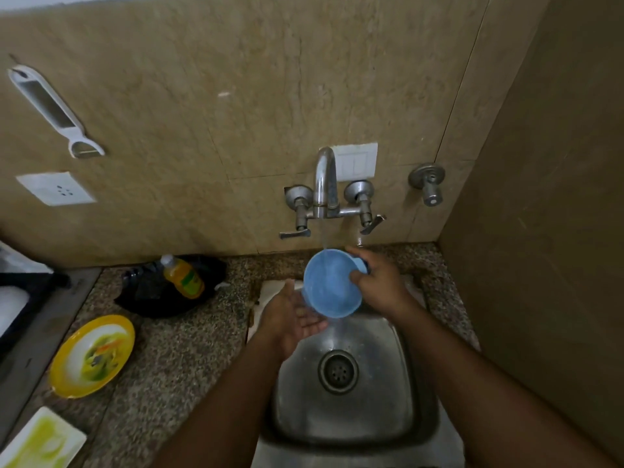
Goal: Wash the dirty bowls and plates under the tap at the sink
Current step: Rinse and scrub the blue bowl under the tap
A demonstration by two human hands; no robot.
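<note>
A blue bowl is tilted under the running tap, above the steel sink. My right hand grips the bowl's right rim, fingers inside. My left hand is open, palm up, just below the bowl's left side where water spills off. On the counter to the left lie a dirty yellow plate with food scraps and a white rectangular plate smeared yellow-green.
A yellow dish-soap bottle lies on a black pan on the speckled counter. A peeler hangs on the wall, with a socket below it. A side wall stands close on the right.
</note>
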